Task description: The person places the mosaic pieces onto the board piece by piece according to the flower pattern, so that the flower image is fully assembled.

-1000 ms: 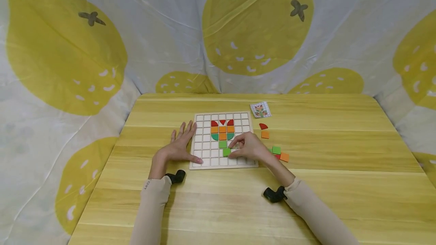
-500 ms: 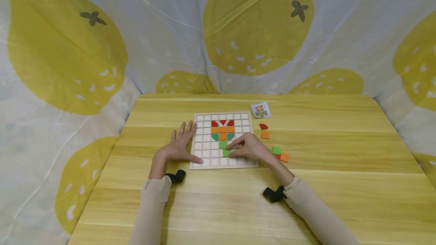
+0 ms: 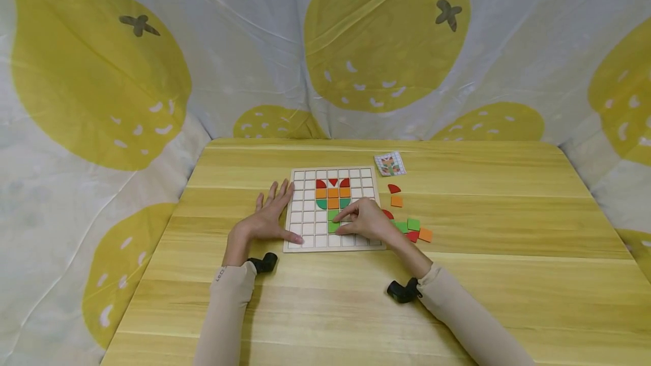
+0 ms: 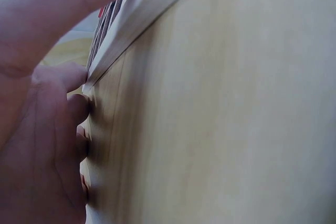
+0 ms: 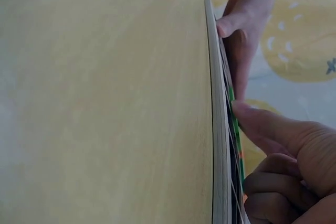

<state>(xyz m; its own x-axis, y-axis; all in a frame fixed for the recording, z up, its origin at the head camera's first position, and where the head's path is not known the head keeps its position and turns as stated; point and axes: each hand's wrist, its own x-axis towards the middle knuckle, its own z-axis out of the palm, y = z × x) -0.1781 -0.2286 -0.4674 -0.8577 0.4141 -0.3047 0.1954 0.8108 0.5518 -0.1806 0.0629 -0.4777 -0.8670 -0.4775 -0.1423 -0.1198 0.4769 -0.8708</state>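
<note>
A pale gridded board (image 3: 309,243) lies on the table and bears a pattern of red, orange and green pieces. My left hand (image 3: 267,218) spreads its fingers along the board's left side, the thumb resting on the lower left corner. Between thumb and index finger my right hand (image 3: 368,220) pinches a green square tile (image 3: 333,227), which sits in a cell below another green tile (image 3: 332,215). In the right wrist view the thumb (image 5: 245,109) touches green at the board's surface. The left wrist view has the left hand (image 4: 42,129) against the board's edge (image 4: 123,30).
Loose pieces lie right of the board: a red quarter-round (image 3: 394,188), an orange square (image 3: 396,201), and a cluster with a green square (image 3: 413,224) and an orange square (image 3: 425,235), partly behind the right hand. A small printed pattern card (image 3: 390,164) lies behind them.
The right hand has slid slightly left with the green tile, which now lines up under the upper green one. More of the loose cluster shows. My left hand stays in place.
</note>
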